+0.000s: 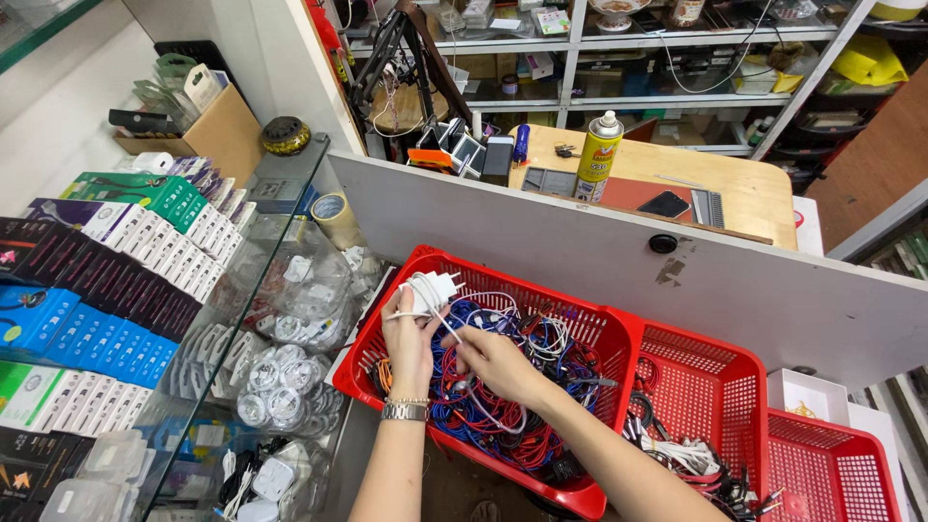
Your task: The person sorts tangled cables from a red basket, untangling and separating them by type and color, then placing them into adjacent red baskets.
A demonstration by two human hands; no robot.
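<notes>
The left hand (pixel 410 340) holds a white charger plug (pixel 432 289) up above the near-left red basket (pixel 619 333), its fingers closed around the plug's body, with a metal watch on the wrist. A white cable (pixel 447 326) runs down from the plug, just right of those fingers, to the right hand (pixel 500 364), whose fingers pinch it narrow where it dips toward the tangle of blue, red and white cords (pixel 503 416) beneath both hands. The cable looks partly threaded through that tangle, so the work in hand seems to be drawing it free.

To do that well, I judge the left fingers should keep the plug raised and steady while the right fingers slide along the cable, easing loops apart rather than tugging, since a hard pull would likely tighten the knots around it. Following the white strand by eye among the other white cords matters too.

Right of the fingers sit two more red baskets (pixel 710 387); left of them, a glass case (pixel 290 319) of packaged accessories.
</notes>
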